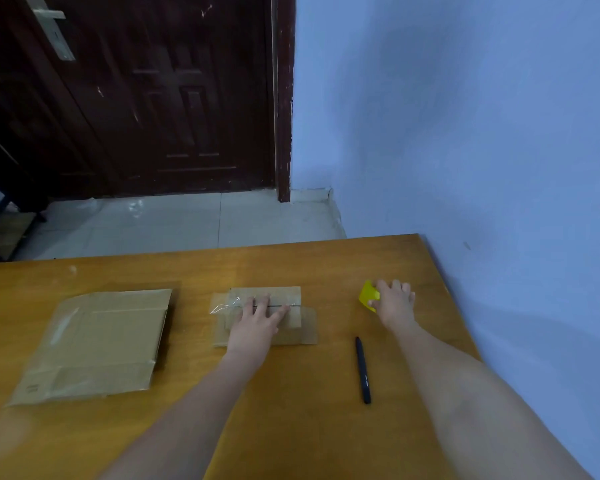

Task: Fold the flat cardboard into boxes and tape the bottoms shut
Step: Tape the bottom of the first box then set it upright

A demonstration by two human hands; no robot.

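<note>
Left fingers (262,304) spread flat on small box (264,315), right fingers (395,287) gripping yellow scraper (368,295)

A small brown cardboard box (266,315) sits mid-bench, its flaps closed and its seam up under clear tape (227,304). Well left, larger flat cardboard (94,344) lies unfolded.

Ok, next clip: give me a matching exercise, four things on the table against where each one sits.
Things:
1. small box
2. flat cardboard
3. yellow object
4. black pen

Places:
A. far left, untouched
B. under the right hand
C. lying between the two forearms
D. under the left hand, tape on its seam

Pairs: 1-D, 2-A, 3-B, 4-C
</note>
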